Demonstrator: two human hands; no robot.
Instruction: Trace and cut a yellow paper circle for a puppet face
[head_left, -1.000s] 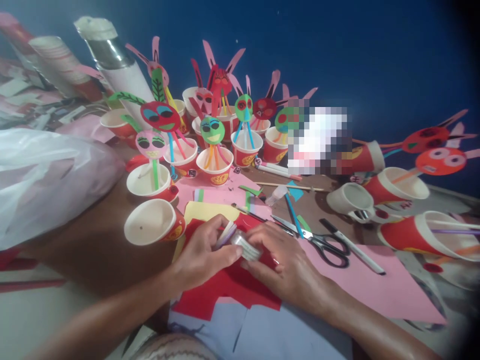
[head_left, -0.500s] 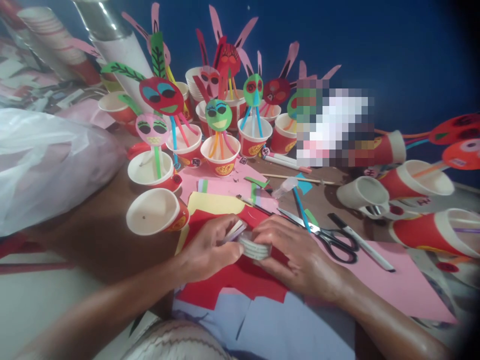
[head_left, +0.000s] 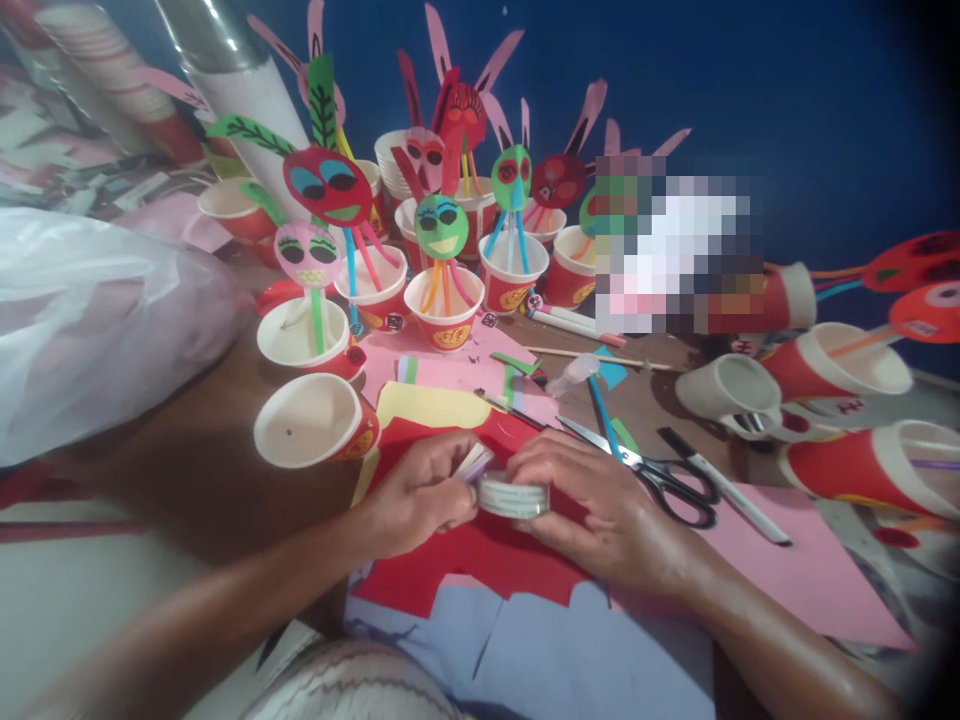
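My right hand grips a whitish roll of tape between thumb and fingers, over a cut sheet of red paper. My left hand is closed on a small flat pale piece with a purplish edge, close to the roll's left side. The fingertips of the left hand are right by the tape; whether they pull at its end is not clear. Just beyond my right hand lie scissors with black handles and a black-and-white marker.
Red-and-white paper cups with paper faces on coloured stems line the back. An open cup leans at left, beside a white plastic bag. A mug stands right. Pink paper and blue-grey paper lie near.
The roll of tape has shifted slightly right with my right hand, and its blur is gone. My left fingertips have drawn back a little from it.
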